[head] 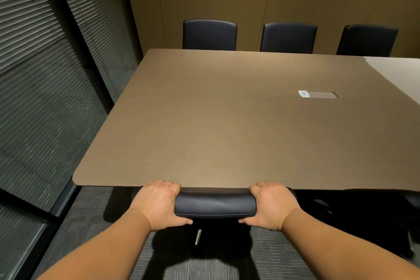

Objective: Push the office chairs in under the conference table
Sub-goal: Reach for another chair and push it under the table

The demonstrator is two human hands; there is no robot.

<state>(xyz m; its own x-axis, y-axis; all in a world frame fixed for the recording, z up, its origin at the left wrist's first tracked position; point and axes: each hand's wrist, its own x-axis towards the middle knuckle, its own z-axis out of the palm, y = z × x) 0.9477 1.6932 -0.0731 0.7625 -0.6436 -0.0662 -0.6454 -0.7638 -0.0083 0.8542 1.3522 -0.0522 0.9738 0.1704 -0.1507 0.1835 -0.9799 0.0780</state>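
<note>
A black office chair (pixel 214 203) stands at the near edge of the brown conference table (pixel 227 120), with the top of its backrest touching the table edge. My left hand (pixel 159 203) grips the left end of the backrest top and my right hand (pixel 270 204) grips the right end. The chair's seat is hidden under the table. Only part of its dark base and a metal post (pixel 198 236) show below the backrest.
Three black chairs (pixel 209 34) (pixel 288 37) (pixel 367 40) stand tucked in along the far side. Another dark chair (pixel 375 218) sits low at the right under the near edge. Window blinds (pixel 45 75) line the left, with a narrow carpet strip beside the table. A cable port (pixel 319 94) is set in the tabletop.
</note>
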